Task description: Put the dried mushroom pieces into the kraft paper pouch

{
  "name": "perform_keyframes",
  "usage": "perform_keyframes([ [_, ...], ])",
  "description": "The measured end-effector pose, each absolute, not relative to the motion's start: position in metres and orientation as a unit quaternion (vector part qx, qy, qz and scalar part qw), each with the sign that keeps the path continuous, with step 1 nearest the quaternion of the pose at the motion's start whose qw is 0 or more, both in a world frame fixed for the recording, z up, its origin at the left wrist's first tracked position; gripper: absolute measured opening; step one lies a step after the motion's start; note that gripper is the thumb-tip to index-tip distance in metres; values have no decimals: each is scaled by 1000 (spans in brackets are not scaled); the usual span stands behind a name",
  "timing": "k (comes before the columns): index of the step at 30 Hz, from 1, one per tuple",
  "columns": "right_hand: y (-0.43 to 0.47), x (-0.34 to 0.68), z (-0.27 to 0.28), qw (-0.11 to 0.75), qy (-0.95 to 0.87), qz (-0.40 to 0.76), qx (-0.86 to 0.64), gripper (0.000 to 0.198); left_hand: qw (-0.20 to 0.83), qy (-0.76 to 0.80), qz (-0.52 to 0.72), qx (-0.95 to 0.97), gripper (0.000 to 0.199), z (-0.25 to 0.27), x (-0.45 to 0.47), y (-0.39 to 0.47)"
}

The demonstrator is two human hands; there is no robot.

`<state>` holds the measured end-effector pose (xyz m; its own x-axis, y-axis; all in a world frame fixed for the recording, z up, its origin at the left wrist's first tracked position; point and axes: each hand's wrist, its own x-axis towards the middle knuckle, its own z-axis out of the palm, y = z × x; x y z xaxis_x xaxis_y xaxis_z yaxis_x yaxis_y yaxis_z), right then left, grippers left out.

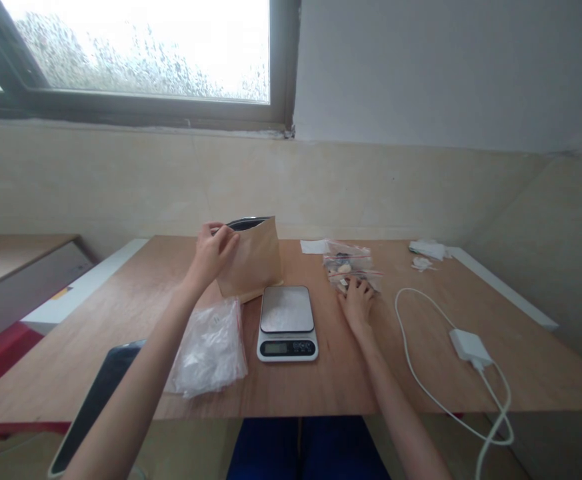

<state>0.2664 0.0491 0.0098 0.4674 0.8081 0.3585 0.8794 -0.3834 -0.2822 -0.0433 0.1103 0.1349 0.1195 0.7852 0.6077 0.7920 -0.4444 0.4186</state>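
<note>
Brown pouch (253,263): stood behind and left of the scale (287,313), its dark-lined mouth parted; the widened base probably helped it stand.
Left hand (215,248): clamped on the left end of the pouch's rim, thumb against the near face, a hold that seemed to steady the pouch and keep its mouth from closing.
Right hand (358,300): rested on the near end of the filled bags (343,259), fingers bent and slightly apart; whether they gripped anything could not be told.
Filled bags: lay right of the scale, apart from the pouch, pale and dark contents showing through the plastic; this put them on the right arm's side.
Scale: sat between the two arms, its readout turned towards the person, presumably for easy reading.
Clear bags (211,353): lay flat and overlapping, left of the scale.
Adapter (471,347): lay with its cable (411,289) towards the worktop's (311,390) right side, away from both hands.
</note>
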Motion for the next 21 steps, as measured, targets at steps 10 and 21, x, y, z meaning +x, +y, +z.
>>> perform_keyframes([
  [10, -7, 252, 40, 654, -446, 187, -582, 33, 21, -549, -473, -689, 37, 143, -29, 73],
  [21, -68, 171, 73, 526, -594, 486, -367, 33, -667, -412, -443, -434, 47, 97, 39, -19],
])
